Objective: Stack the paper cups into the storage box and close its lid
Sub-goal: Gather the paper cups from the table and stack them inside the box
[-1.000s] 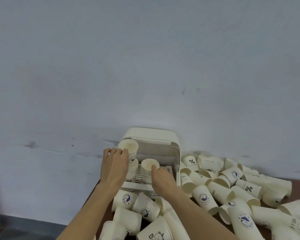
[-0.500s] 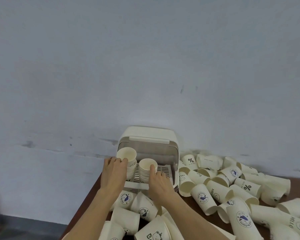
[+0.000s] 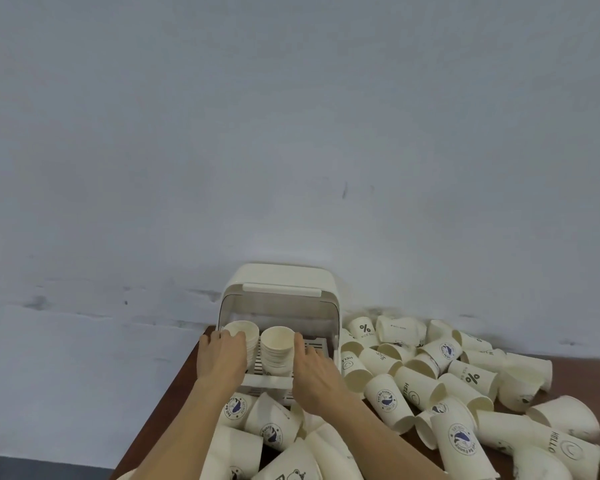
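Storage box [image 3: 282,278]: cream plastic, standing directly beyond our two hands at the far edge of the desk, against the wall; its lid [image 3: 280,289] is raised and tipped back, leaving the front open onto a slatted tray.

Left stack of paper cups [image 3: 245,336]: upright on the tray, in the box's left part. Our left hand [image 3: 221,358] is curled around its near side, fingers on the top cup's rim.

Right stack of paper cups [image 3: 277,344]: upright, just beside the left stack, between our two hands. Our right hand [image 3: 315,374] is partly open, fingertips resting against the stack's right side; we cannot tell whether it truly grips it.

Loose paper cups [image 3: 440,386]: many, cream, printed with "%", "HELLO" and round blue badges. They lie tumbled on their sides, heaped to the right of our right hand, with more below both forearms, near us.

Desk [image 3: 193,393]: dark brown top, bare only in a strip left of our left hand and in gaps between cups.

Wall [image 3: 291,133]: pale grey-blue, scuffed and marked, filling everything beyond the box.
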Motion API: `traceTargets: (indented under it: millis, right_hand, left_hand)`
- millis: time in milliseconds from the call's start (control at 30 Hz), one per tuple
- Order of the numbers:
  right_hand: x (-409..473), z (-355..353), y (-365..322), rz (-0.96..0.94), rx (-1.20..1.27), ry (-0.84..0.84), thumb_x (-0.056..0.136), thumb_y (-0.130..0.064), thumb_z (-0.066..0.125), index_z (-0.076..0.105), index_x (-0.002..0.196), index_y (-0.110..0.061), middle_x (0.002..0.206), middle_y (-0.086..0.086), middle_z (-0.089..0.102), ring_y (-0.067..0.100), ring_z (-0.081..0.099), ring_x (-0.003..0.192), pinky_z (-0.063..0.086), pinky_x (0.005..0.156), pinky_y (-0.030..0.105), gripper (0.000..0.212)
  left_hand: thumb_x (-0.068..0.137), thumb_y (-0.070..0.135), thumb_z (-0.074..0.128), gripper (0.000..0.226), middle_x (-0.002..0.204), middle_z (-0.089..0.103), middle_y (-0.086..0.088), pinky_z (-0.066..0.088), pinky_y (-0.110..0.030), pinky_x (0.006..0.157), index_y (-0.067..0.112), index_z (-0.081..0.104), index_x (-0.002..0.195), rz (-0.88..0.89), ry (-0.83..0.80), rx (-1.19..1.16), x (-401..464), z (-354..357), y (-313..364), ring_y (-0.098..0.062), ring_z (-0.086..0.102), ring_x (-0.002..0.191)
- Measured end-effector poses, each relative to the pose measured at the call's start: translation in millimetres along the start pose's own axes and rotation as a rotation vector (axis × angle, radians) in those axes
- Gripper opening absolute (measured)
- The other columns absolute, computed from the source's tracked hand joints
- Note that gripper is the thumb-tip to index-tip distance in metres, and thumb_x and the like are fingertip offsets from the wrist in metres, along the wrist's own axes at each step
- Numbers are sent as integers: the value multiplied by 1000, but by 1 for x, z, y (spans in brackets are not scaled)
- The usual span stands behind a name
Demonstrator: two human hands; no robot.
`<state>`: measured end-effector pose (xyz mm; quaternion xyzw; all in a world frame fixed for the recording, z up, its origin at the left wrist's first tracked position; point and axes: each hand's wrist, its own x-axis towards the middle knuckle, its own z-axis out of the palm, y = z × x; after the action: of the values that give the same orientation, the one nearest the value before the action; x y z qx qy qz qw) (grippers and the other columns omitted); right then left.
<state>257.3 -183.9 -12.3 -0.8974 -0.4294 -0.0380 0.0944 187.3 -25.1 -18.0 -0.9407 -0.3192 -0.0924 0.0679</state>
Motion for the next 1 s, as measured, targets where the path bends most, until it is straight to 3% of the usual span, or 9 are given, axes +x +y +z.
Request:
traceTargets:
  millis: [133,233,333,467,733,1000]
  right_hand:
    - [-4,4,7,4,-52,16,85,-5,51,24,139,-6,118,17,55,35,53,107,37,77,37,60]
    - [-12,1,11,8,-68,27,85,-4,49,25,139,-6,120,17,55,36,52,110,41,84,40,59]
    - [-21,-4,21,29,-68,44,85,-4,48,26,137,-5,119,17,55,36,51,109,45,88,44,57]
    - [-38,-15,41,75,-69,82,85,-4,50,26,138,-5,117,19,54,36,50,108,42,80,41,59]
    - [-77,-28,103,188,-91,110,86,-5,43,27,139,-5,115,18,55,37,53,106,41,76,39,55]
    - [-108,-44,172,338,-75,121,86,-5,49,29,137,-7,112,13,56,31,54,103,41,73,36,54]
  left_hand:
    - [91,24,44,44,128,53,-8,33,-38,96,21,40,135,-30,-55,2,-7,3,4,-26,47,117]
    - [93,29,42,54,131,50,-12,34,-39,95,18,27,143,-41,14,4,-16,-1,9,-28,47,117]
    - [93,28,44,46,127,53,-9,39,-38,94,18,36,137,-3,132,-26,-26,-9,19,-27,50,113]
    - [92,22,42,39,124,54,-9,39,-38,92,17,44,131,106,200,-83,-39,-25,45,-28,53,109]
    - [95,25,38,35,125,52,-5,38,-37,93,20,45,129,269,164,-159,-57,-32,112,-24,49,113]
    - [96,26,36,40,134,47,-6,36,-37,100,20,41,135,378,71,-168,-67,-30,173,-25,43,124]
